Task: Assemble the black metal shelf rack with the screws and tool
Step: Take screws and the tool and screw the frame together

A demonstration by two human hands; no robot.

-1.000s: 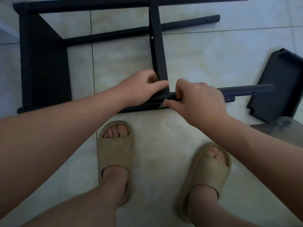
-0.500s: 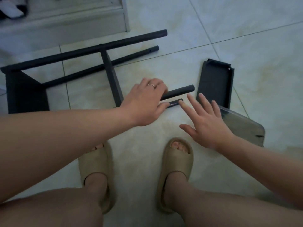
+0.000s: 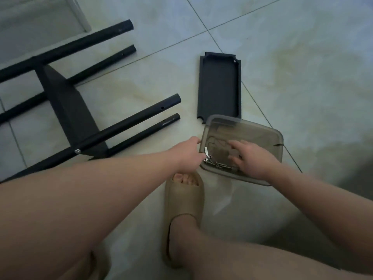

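Right hand point(image 3: 251, 158), fingers spread and empty, reaches inside the smoky plastic box point(image 3: 262, 134); left hand point(image 3: 187, 156) curls on its left rim. Screws point(image 3: 219, 165) lie between both hands, just left of the right fingertips, lengthwise along the near wall. The right hand seems better placed.

The tubular metal rack frame point(image 3: 121, 126) and the rectangular metal shelf panel point(image 3: 219, 85) are finished in matte black. The translucent plastic tray point(image 3: 260, 130) is tinted smoky grey; its screws point(image 3: 219, 165) are silver. The foam sandal point(image 3: 183, 199) is coloured beige, the floor tiles point(image 3: 292, 47) pale, veined with yellow
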